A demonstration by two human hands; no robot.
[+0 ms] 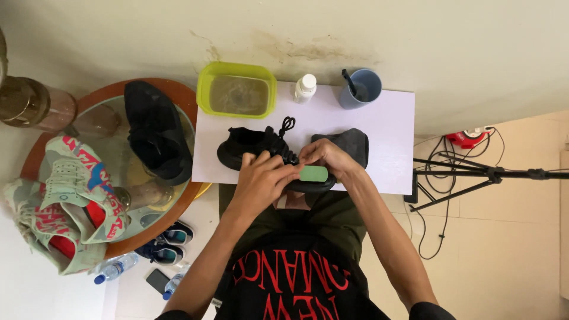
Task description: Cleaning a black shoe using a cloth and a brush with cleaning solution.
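A black sneaker [246, 146] with a green patch near its toe lies on its side across a small white table [388, 127]. My left hand [259, 178] rests on the shoe's middle, fingers curled on the laces [287, 125]. My right hand [325, 155] pinches the laces and upper from the right side. Both hands hold the shoe at the table's near edge. A dark grey cloth [352, 144] lies just behind my right hand.
A yellow-green tub [204, 89] of murky water, a white bottle [305, 88] and a blue cup [364, 88] with a brush stand along the table's back. A round glass table [178, 204] on the left carries a black shoe [155, 130] and patterned sneakers [74, 195]. Tripod [474, 173] and cables lie right.
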